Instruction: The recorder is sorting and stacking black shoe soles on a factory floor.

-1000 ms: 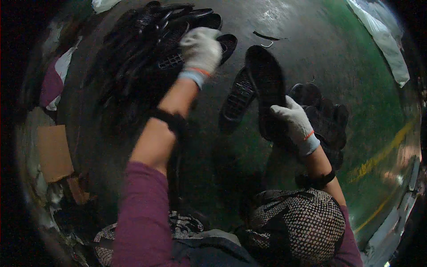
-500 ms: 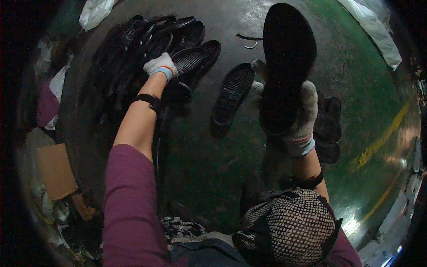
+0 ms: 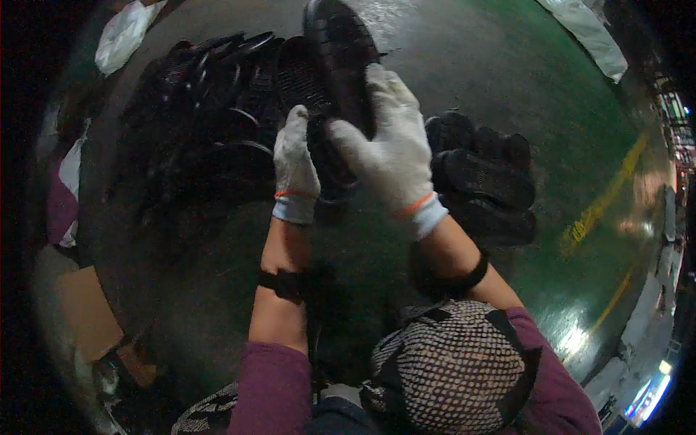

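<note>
Two black shoe soles are held close together in front of me. My left hand (image 3: 297,163), in a white knit glove, is closed on a shoe sole with a ribbed inner face (image 3: 296,81). My right hand (image 3: 395,148), gloved the same way, grips another black shoe sole (image 3: 339,43) with thumb and fingers on either side. This second sole tilts up and left, partly covering the first. Dark soles lie heaped in a pile (image 3: 196,101) left of my hands. The lower ends of the held soles blend into the dark between the gloves.
Several more black soles (image 3: 486,177) lie in a group on the green floor to the right. White plastic bags (image 3: 123,36) lie at the far left, and white sheeting (image 3: 591,40) at the far right. A cardboard piece (image 3: 90,312) is at the left; a patterned rounded shape (image 3: 457,370) sits near my right arm.
My left hand has drawn a sole from the pile toward the middle. My right hand has swung left with its sole, bringing the two soles together. The group of soles at right is now uncovered.
</note>
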`<state>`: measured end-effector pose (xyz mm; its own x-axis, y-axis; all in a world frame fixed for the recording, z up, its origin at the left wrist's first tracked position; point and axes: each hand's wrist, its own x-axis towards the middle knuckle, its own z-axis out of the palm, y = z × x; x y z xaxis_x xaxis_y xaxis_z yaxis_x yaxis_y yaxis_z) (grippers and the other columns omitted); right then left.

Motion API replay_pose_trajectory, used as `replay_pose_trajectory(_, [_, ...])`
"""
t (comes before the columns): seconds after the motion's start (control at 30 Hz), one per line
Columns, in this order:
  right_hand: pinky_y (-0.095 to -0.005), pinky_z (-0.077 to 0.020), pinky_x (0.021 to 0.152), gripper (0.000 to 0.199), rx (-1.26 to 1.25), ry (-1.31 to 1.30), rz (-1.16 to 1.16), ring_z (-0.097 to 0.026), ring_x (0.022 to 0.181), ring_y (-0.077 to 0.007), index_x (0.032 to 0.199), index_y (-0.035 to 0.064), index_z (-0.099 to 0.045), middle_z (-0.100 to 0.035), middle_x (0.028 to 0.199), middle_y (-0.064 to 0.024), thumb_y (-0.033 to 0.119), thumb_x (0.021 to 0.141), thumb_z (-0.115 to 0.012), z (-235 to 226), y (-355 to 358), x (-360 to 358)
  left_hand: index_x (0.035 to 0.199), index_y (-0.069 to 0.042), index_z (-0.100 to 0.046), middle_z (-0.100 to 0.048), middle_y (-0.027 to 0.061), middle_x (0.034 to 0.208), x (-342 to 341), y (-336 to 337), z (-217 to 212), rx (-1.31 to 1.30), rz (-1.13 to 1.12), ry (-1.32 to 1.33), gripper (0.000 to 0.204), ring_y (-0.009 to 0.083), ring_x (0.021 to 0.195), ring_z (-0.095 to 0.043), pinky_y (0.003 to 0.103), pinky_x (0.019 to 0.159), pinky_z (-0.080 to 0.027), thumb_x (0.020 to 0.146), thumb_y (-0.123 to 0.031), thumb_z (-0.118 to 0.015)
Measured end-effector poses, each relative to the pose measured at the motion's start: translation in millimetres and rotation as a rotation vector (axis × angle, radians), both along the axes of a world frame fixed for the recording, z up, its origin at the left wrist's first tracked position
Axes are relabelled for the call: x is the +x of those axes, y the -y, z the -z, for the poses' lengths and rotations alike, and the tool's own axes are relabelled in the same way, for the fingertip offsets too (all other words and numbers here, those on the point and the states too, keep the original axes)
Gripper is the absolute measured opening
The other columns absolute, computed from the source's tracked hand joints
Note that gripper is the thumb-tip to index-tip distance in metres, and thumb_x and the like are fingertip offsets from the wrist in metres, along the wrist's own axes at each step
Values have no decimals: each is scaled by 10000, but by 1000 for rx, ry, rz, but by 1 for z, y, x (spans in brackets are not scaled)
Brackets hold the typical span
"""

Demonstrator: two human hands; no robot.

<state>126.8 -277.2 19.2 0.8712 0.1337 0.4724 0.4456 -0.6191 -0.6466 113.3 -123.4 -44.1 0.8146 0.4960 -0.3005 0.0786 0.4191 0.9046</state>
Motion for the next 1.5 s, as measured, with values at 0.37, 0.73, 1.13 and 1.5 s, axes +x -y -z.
replay_pose_trajectory(0.37, [-506,-462,1052,605,-94,-186,51,-584,1219,-440,1432,21,-559,-536,1434,-286,402,963,-582,39,17,-38,1060,23,-737,-733,82,1090,-16,51,-8,-51,262,49,278,182,969,-690,319,889,-551,934,-225,-720])
replay_pose_trajectory(0.73, [-608,-438,1061,1007,1651,-1625,-635,-565,1314,-334,1551,65,-404,-580,1459,-157,816,890,-515,19,118,-52,1315,-14,-590,-597,142,1385,-12,42,-69,-560,713,450,376,276,1277,-556,478,1172,-368,1017,-230,-514])
replay_pose_trajectory(1.13, [-317,-568,911,453,1029,-656,88,-671,1025,-174,1346,64,-598,-684,1204,-73,123,922,-747,-5,277,17,1479,-17,-506,-571,160,1465,94,120,-45,-1016,969,298,554,311,1359,-541,427,1175,-410,1024,-324,-579])
replay_pose_trajectory(1.5, [-346,-478,1062,497,291,-447,27,-625,1180,-196,1325,44,-661,-684,1268,-77,179,873,-820,66,352,106,1435,-27,-578,-647,179,1378,146,189,31,573,805,77,606,285,1251,-623,343,1078,-473,851,-159,-670])
